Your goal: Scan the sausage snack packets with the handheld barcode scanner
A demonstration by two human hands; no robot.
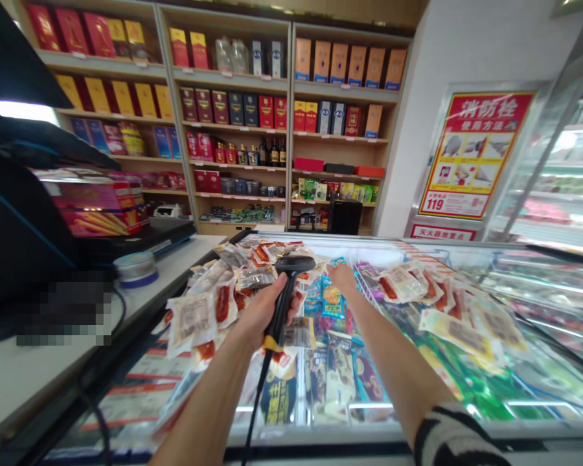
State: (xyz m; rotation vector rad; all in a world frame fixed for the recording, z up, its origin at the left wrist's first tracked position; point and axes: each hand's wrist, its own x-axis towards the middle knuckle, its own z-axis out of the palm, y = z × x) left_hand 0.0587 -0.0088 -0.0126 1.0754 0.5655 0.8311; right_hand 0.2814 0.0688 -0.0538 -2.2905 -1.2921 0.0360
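Observation:
My left hand [267, 310] is wrapped round the handle of a black barcode scanner [284, 304] with yellow trim, its head up and its cable hanging toward me. Further right, my right hand [342, 279] reaches out with its fingers curled; a small blue packet [338, 261] shows at the fingertips, but the grip itself is hidden. Around the scanner lie many clear vacuum-sealed food packs [194, 320], heaped on the glass top of a chest freezer [298, 388]. Blue ice cream wrappers [332, 299] show in the freezer under my right wrist.
More sealed packs [466, 320] lie on the freezer's right side. On the left, a counter [24, 375] carries a round tin [136, 268], snack boxes [97, 207] and a dark screen. Shelves of boxed bottles [233, 110] line the back wall. A red fire-hydrant sign [476, 152] hangs at right.

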